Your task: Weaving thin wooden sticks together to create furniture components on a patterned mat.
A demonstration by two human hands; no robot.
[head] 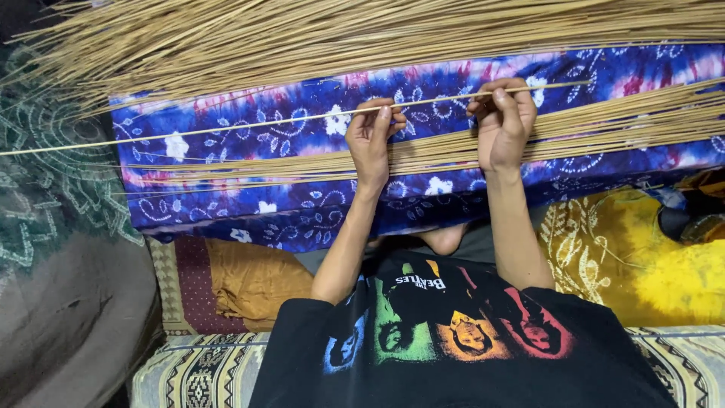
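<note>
Both your hands are raised at the centre of the frame, pinching one thin stick (226,128) that runs from the left edge across to the right of centre. Your left hand (371,140) grips it between thumb and curled fingers; your right hand (502,121) closes over it just beside, a little higher. Below your hands, a loose bundle of sticks (604,125) lies on the blue and purple patterned cloth (249,189). Another, bigger heap of sticks (340,38) fills the top of the frame. Yellow cloth (627,257) sits at the lower right.
</note>
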